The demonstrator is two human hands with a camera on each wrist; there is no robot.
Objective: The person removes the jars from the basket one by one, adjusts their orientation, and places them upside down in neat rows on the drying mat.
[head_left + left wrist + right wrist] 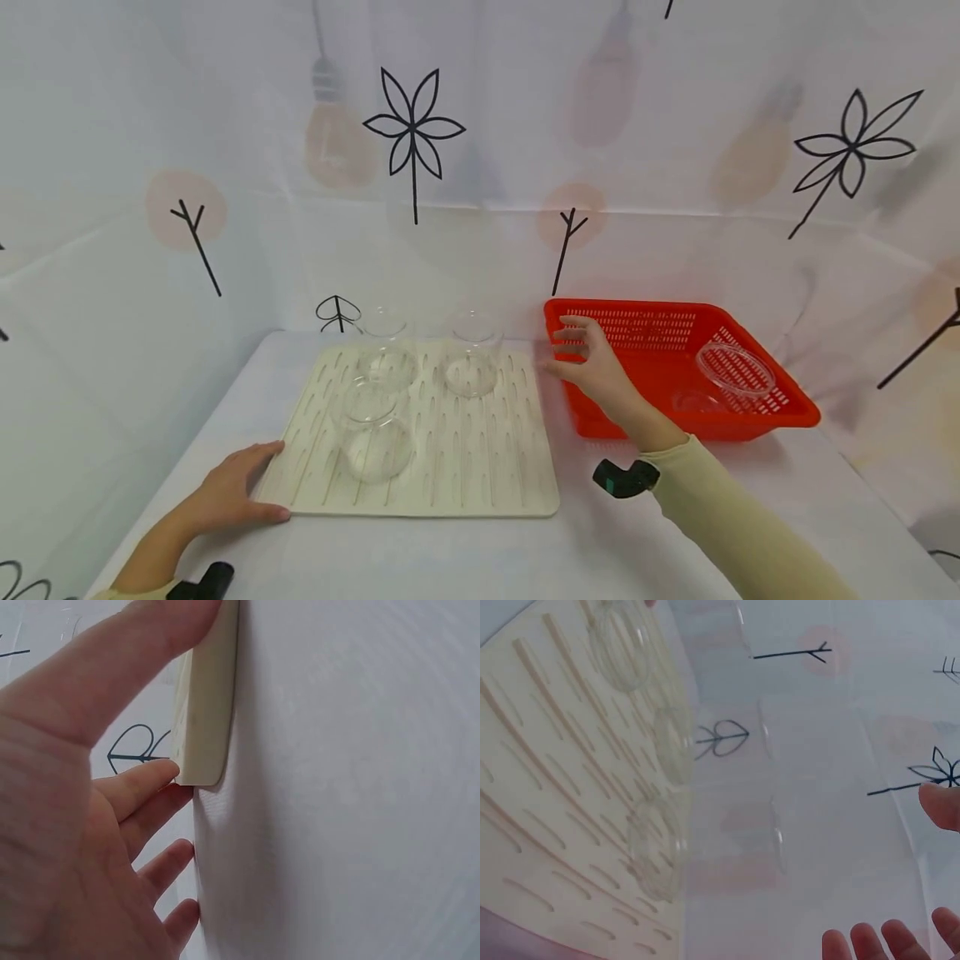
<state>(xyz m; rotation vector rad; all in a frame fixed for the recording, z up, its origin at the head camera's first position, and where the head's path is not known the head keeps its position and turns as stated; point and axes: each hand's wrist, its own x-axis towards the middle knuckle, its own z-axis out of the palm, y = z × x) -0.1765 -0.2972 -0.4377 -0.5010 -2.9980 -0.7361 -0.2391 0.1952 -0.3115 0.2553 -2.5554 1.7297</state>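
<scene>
Three clear cylindrical containers stand on a cream ridged mat (480,467): a front left container (377,450), a back left container (386,367) and a right container (471,375). At the mat's left front corner rests my left hand (225,492), thumb and fingers spread, touching its edge. In the left wrist view, the thumb (112,667) lies against the mat's side. My right hand (592,367) hovers by the left rim of a red basket (637,425), fingers apart and loosely bent, nothing between them. The right wrist view shows its thumb (941,806) and fingertips apart.
Inside the red basket, a clear round piece (735,369) leans on the right wall, and another clear round thing (697,402) lies low. A white cloth (480,558) covers the table. Patterned white curtains (480,258) hang close behind and along the left.
</scene>
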